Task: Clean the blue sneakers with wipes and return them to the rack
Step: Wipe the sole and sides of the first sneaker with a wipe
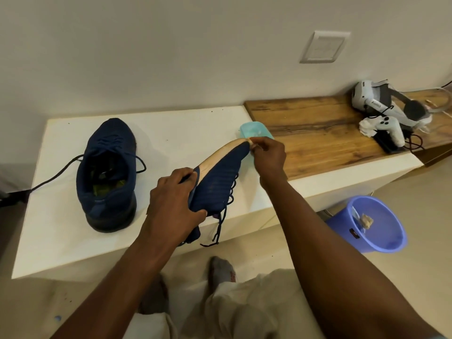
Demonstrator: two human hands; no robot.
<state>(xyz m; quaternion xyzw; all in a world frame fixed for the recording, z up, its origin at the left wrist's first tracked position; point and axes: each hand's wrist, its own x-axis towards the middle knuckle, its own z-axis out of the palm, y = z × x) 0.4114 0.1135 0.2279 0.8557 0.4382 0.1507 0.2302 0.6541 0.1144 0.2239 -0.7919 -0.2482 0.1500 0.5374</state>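
One blue sneaker (107,172) stands upright on the white counter (176,128), its laces trailing left. My left hand (175,201) grips the heel end of the second blue sneaker (217,182), held on its side above the counter with its pale sole edge turned up. At the toe, my right hand (267,155) pinches a small crumpled wipe (252,141) against the sole's tip. A teal wipes pack (254,129) lies just behind the toe, partly hidden by my right hand.
A wooden countertop (315,128) continues to the right, carrying a white headset (381,101) and a controller (389,129) with cables. A blue bin (374,223) with used wipes stands on the floor at right. My legs and a socked foot (222,267) are below.
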